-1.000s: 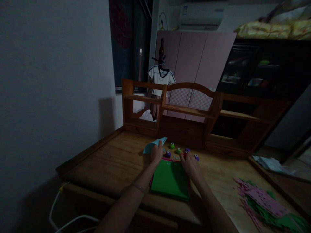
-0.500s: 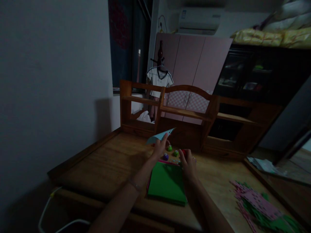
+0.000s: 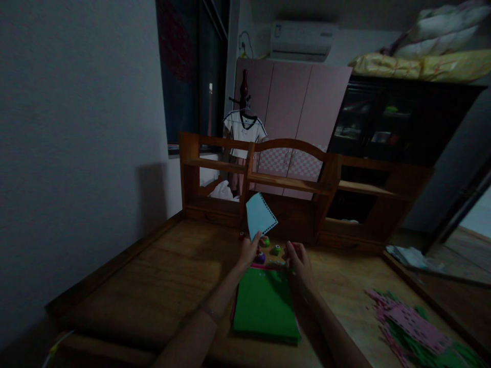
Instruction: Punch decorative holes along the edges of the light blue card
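My left hand [image 3: 250, 251] pinches the lower corner of a light blue sheet of paper [image 3: 260, 214], which stands up with a row of small holes along its right edge. My right hand [image 3: 299, 259] is closed around a small red object [image 3: 294, 246], mostly hidden by the fingers. Between and below the hands lie small round pieces with white tops: a green one [image 3: 276, 250], another green one [image 3: 266, 242] and a purple one [image 3: 261, 258]. Nearer to me is a stack of green sheets [image 3: 265, 305] with a pink edge under it.
Pink and green cut paper strips [image 3: 414, 327] lie at the right of the wooden table [image 3: 153, 276]. A small dark red piece [image 3: 241, 235] lies left of my left hand. A wooden shelf [image 3: 287, 179] rises along the back edge.
The blue sheet has turned from nearly edge-on to upright, with its face and holed edge showing. My right hand stays right of it, still closed. The head view has shifted slightly.
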`<state>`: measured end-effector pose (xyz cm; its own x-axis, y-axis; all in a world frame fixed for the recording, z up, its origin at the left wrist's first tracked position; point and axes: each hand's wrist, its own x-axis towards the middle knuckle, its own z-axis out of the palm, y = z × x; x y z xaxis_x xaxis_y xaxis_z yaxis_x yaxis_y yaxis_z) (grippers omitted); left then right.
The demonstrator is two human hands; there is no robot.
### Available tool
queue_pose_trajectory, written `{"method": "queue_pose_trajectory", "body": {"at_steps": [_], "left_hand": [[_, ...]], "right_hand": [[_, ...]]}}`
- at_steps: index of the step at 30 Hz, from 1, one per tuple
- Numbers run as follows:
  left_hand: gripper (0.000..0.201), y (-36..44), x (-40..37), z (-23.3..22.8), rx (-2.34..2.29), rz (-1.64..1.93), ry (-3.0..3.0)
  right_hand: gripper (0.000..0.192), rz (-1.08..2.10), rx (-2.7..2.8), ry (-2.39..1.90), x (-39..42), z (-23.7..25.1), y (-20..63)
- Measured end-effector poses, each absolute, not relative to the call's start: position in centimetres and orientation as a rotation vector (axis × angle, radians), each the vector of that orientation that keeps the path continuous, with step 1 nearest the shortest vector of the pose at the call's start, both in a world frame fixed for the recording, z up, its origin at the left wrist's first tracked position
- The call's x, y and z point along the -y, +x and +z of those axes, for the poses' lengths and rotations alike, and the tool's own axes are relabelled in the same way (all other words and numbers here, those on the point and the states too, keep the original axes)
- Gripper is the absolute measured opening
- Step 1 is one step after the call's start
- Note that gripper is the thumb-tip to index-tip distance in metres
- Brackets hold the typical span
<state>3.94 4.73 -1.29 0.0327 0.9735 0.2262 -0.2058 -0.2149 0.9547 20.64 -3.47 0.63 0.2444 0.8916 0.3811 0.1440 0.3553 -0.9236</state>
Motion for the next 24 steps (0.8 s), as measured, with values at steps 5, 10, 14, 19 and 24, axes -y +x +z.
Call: {"method": "queue_pose_trajectory", "body": {"at_steps": [5, 10, 14, 19, 24], "left_hand": [[0.053, 4.1, -4.0, -0.5, -0.887, 1.461, 1.369], [0.051, 4.4, -2.7, -0.1, -0.893, 1.340, 1.552], [0.049, 4.7, -1.5, 0.3, -0.909, 1.277, 1.737], [0.042, 4.9, -0.8, 0.6, -0.908, 1.287, 1.883], [0.040, 4.2, -0.9, 0.6, -0.975, 1.285, 1.836]], "right_hand": [[0.033, 1.048, 0.969, -0.890, 2.4, 0.8, 20.7], [0.033, 1.261, 0.813, -0.685, 2.5, 1.7, 21.2], [0.029, 1.298, 0.805, -0.644, 3.2, 2.4, 21.6], [0.030, 1.290, 0.795, -0.651, 3.9, 2.8, 22.0], [0.030, 1.245, 0.776, -0.691, 3.8, 3.0, 22.6]]}}
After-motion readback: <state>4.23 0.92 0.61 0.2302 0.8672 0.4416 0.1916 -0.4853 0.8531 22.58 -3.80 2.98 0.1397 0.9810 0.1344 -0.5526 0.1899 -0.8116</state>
